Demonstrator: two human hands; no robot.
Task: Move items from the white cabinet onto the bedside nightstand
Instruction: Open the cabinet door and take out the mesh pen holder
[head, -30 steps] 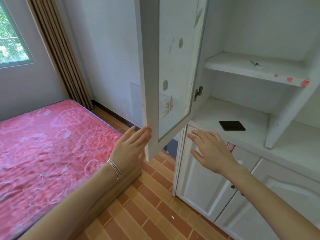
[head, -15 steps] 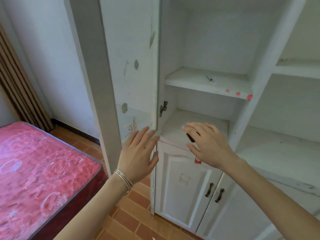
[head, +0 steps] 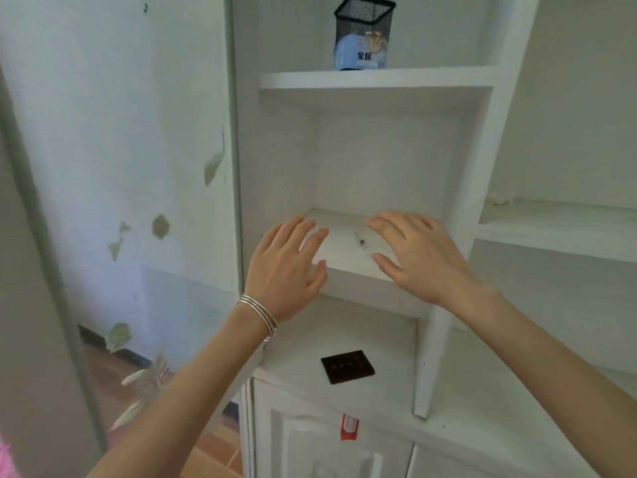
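Note:
The white cabinet [head: 437,339] stands open in front of me. On its top visible shelf sits a black mesh pen holder [head: 363,31] with a blue packet inside. A flat black square [head: 347,366] lies on the lowest open shelf. A tiny dark bit [head: 361,241] lies on the middle shelf. My left hand [head: 287,267], with thin bracelets at the wrist, and my right hand [head: 418,258] are both raised before the middle shelf, fingers spread and holding nothing. The nightstand is out of view.
The cabinet's glass door [head: 120,167] stands swung open at my left, with peeling patches on it. Lower cabinet doors [head: 310,439] are closed, a red sticker [head: 349,427] on one. More open shelves [head: 558,229] lie to the right. Tiled floor shows at bottom left.
My view has tilted up and closer to the cabinet, so the pen holder shelf now shows. Both hands have risen from the lowest open shelf level to the middle shelf.

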